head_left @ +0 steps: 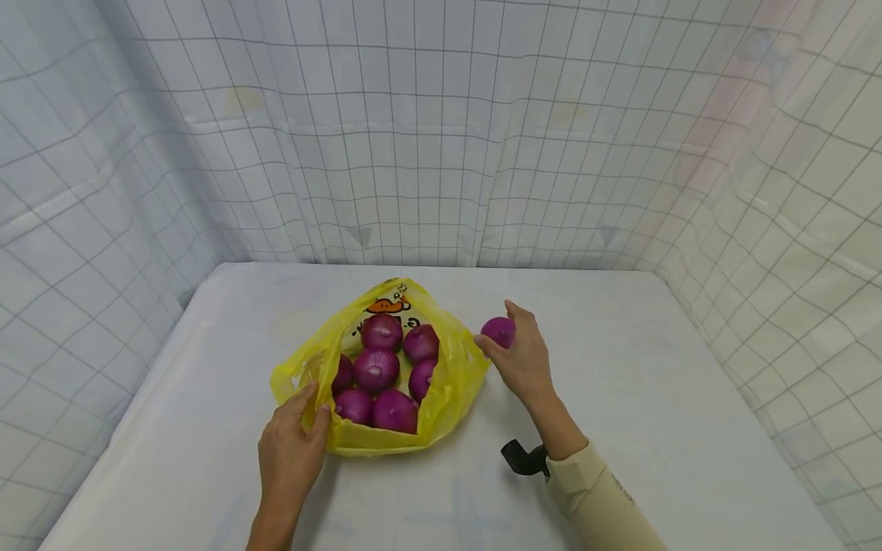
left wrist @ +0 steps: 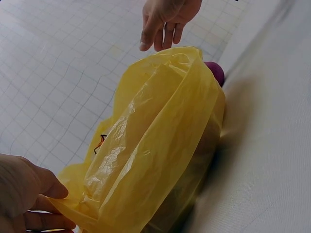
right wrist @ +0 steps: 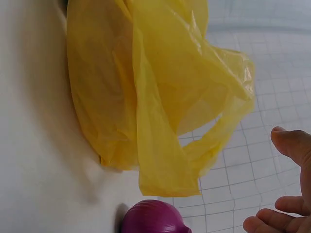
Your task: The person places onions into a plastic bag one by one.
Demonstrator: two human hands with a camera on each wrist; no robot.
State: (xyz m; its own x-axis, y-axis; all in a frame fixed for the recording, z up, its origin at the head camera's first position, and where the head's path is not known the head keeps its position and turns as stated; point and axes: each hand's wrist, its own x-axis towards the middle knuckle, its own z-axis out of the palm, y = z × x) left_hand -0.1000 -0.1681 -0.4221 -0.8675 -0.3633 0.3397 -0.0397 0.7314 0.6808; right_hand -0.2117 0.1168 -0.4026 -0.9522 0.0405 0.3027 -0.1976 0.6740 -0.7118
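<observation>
A yellow plastic bag (head_left: 463, 360) lies with its mouth spread open, several red onions (head_left: 377, 370) showing inside. My left hand (head_left: 292, 438) pinches the bag's left edge between thumb and fingers; in the left wrist view that hand (left wrist: 29, 194) grips the thin film at the corner. Just right of the bag, one more red onion (head_left: 496, 330) is partly covered by my right hand (head_left: 520, 357) in the head view. In the right wrist view this onion (right wrist: 153, 218) rests on the table, while the right hand (right wrist: 291, 184) is apart from it, thumb and fingers spread.
The white-covered table (head_left: 620, 383) stretches around the bag. Gridded white curtains (head_left: 427, 138) enclose it at the back and both sides. A black curved piece (head_left: 524, 458) sticks out by my right wrist. The bag's loose handle (right wrist: 214, 141) hangs on the right hand's side.
</observation>
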